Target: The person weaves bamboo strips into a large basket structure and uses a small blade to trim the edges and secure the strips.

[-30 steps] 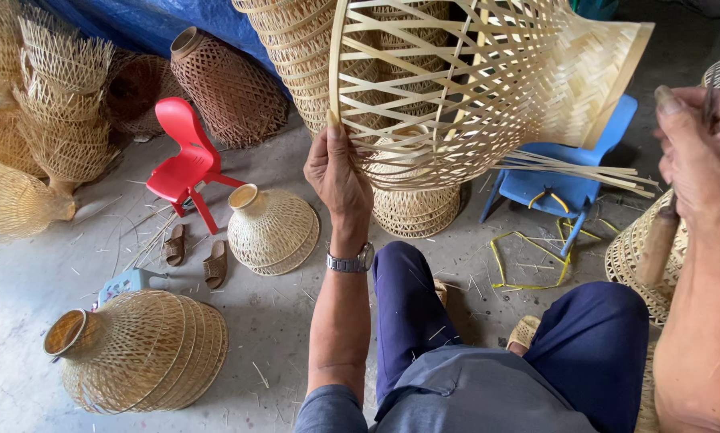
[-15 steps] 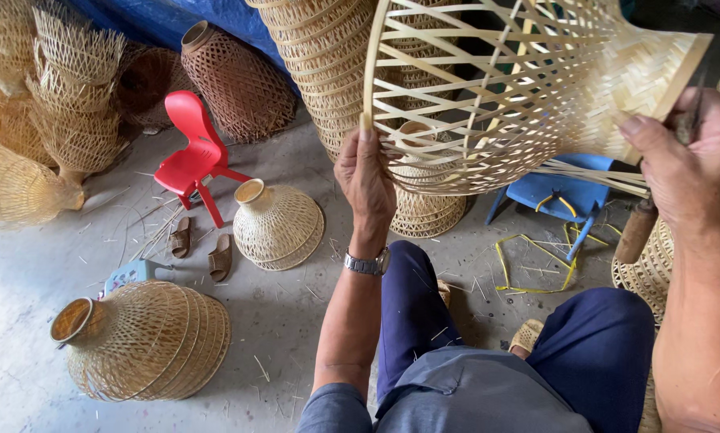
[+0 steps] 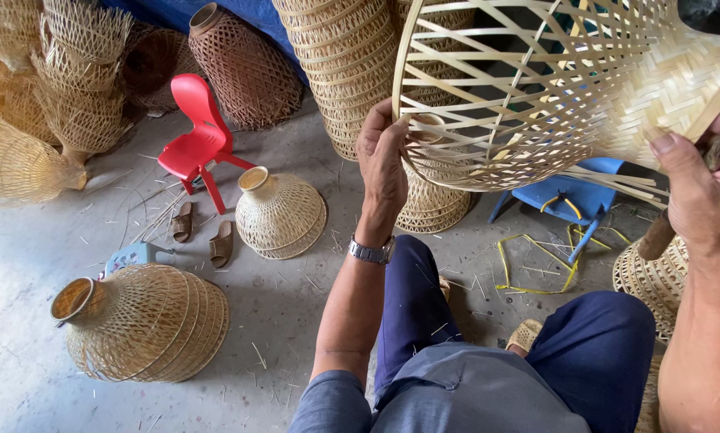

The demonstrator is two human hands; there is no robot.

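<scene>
Held up high, centre-right — large pale open-weave bamboo basket (image 3: 552, 88). Left hand (image 3: 382, 156) pinching its rim hoop; right hand (image 3: 697, 196) clenched on a wooden-handled tool (image 3: 657, 236) at the far-right edge. Risky: loose unwoven strips (image 3: 608, 180) sticking out below — could snag or snap under a twist.

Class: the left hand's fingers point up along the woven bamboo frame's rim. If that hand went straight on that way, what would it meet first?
Probably the open-weave bamboo frame itself: the left hand already grips its rim. Beyond stands the tall stack of bamboo baskets; depth is unclear.
</scene>
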